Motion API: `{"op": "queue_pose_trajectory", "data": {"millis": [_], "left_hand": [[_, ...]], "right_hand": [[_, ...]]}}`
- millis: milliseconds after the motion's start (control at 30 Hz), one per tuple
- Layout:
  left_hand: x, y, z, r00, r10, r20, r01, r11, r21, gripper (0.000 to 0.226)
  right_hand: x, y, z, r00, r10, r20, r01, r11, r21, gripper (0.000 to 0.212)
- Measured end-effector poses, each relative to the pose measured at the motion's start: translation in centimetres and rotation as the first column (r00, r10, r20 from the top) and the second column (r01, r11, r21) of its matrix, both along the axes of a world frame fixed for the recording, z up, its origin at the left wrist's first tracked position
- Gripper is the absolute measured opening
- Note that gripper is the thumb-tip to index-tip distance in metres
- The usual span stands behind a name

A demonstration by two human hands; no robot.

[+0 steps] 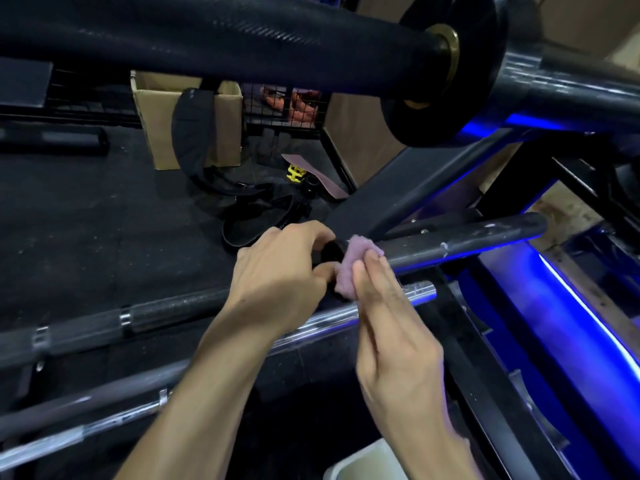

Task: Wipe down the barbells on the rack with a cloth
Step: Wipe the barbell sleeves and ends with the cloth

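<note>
A dark barbell [460, 242] lies across the rack, its sleeve end pointing right. A small pink cloth [349, 268] is wrapped over this bar near its collar. My left hand [280, 265] grips the bar just left of the cloth, fingers curled over the top and thumb touching the cloth. My right hand [384, 306] presses the cloth against the bar with straight fingers. A second barbell with a chrome sleeve [419, 291] sits just below, and a third chrome bar [86, 427] lies lower left. A thick padded bar [214, 39] with a black plate [446, 74] crosses the top.
The black and blue rack frame [519, 341] runs down the right. On the dark floor beyond stand a cardboard box [156, 116], a wire cage [287, 109] and black straps [249, 209]. A white container [363, 462] sits at the bottom edge.
</note>
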State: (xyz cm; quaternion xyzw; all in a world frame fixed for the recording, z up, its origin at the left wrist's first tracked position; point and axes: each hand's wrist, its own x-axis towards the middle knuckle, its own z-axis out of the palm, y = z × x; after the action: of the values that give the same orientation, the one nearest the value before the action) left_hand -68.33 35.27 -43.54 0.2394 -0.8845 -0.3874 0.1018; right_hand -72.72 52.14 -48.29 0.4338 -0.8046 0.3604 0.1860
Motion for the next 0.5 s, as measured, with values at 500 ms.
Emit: {"op": "queue_pose_trajectory", "data": {"millis": [500], "left_hand": [[-0.3,-0.2,0.1,0.972,-0.105,0.21,0.133,0.983,-0.127,0.021]], "right_hand": [[0.9,-1.5,-0.7,0.998,-0.037,0.046,0.043,0.99,-0.134,0.038]]}}
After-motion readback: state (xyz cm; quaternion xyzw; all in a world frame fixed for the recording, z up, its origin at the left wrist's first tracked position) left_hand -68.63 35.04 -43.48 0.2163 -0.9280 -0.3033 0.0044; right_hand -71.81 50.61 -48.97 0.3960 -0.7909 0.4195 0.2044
